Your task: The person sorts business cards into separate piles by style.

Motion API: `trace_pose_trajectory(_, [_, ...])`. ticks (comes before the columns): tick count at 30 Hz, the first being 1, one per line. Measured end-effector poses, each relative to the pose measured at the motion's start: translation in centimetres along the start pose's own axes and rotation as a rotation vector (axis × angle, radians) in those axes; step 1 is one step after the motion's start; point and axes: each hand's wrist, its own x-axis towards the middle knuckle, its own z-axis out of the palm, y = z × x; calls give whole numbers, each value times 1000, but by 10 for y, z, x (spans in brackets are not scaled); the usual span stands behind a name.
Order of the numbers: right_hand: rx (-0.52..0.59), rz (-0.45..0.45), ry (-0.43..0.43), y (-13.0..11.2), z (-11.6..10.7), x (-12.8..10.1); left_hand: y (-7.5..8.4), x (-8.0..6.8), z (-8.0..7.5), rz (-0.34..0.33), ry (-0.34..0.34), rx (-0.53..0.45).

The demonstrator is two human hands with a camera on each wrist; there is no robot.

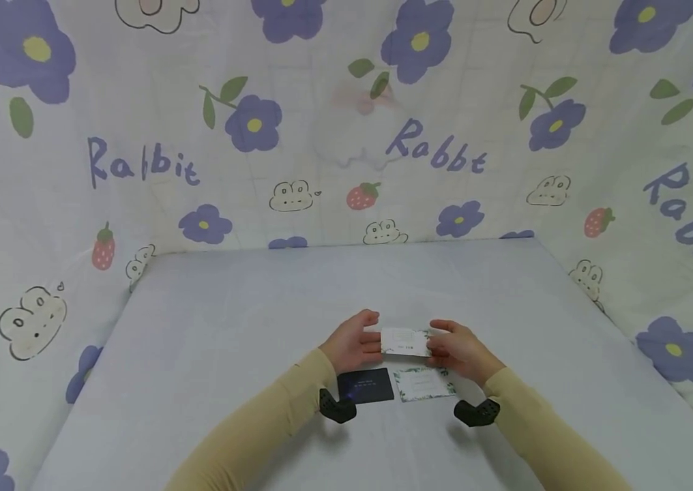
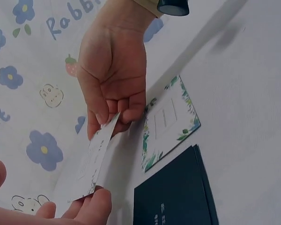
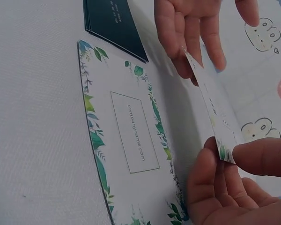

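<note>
A white card with a leafy printed border [image 1: 404, 341] is held up between the two hands. My right hand [image 1: 460, 351] pinches its right end between thumb and fingers, as the right wrist view shows. At the card's other end, the fingers of my left hand [image 1: 352, 342] reach out straight behind the edge, with the thumb raised apart from it. Below on the table lies a flat white card with green leaves [image 3: 126, 126], printed "companyname.com" in a thin frame. Left of that lies a small stack of dark cards [image 2: 175, 192] with fine pale print.
The table [image 1: 230, 307] has a pale cloth top. Curtains [image 1: 334, 150] printed with purple flowers, strawberries and rabbits stand along its back and sides. Each wrist carries a black camera mount [image 1: 337, 407] that hangs low over the table near the cards.
</note>
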Motion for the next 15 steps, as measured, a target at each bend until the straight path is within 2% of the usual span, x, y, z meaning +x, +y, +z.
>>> trace_pose_trajectory(5, [37, 3, -37, 0, -2, -3, -1, -4, 5, -1, -12, -42])
trace_pose_trajectory(10, [73, -22, -112, -1, -9, -8, -2, -7, 8, 6, -17, -48])
trace_pose_trajectory(15, [63, -21, -132, 0, -13, -17, -6, -15, 10, -13, -20, -27])
